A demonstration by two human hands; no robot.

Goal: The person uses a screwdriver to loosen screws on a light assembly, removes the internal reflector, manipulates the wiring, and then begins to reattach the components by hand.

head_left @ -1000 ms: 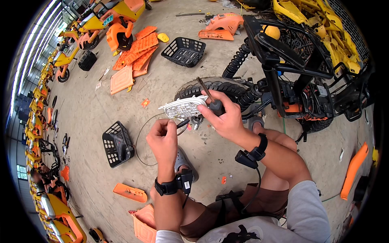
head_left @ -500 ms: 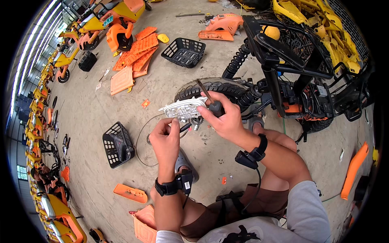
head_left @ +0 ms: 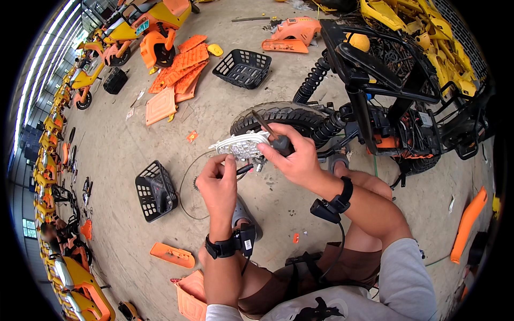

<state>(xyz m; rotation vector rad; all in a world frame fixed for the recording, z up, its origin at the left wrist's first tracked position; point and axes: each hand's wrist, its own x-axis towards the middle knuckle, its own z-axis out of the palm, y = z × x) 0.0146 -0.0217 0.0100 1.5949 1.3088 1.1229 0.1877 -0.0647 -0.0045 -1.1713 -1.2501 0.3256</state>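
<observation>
Nearest to us are our grey shirt [head_left: 332,307] and brown shorts [head_left: 353,262], with a black strap [head_left: 219,249] on the left wrist and another on the right. In front of our knees, our left hand [head_left: 217,182] has its fingers curled in and its thumb drawn against the forefinger at the lower edge of a silvery lamp unit [head_left: 238,147]; a black cable end [head_left: 244,170] juts out from those curled fingers, though what lies between the fingertips is too small for us to tell. Our right hand [head_left: 287,155] is closed around the dark handle of a screwdriver [head_left: 281,143], its shaft tilted up and to the left, while the thumb rests against the right end of the lamp unit, which is held up in the air between both hands. Just beyond it we see a black tyre [head_left: 273,113], and to the right a stripped black frame [head_left: 369,69] with coil springs. A black basket [head_left: 155,191] stands on the concrete to our left, a second one farther ahead, near a pile of orange panels [head_left: 182,69]. Farther off lie yellow panels [head_left: 447,48] at the right, and yellow-and-orange scooters [head_left: 115,35] stand at the left.
</observation>
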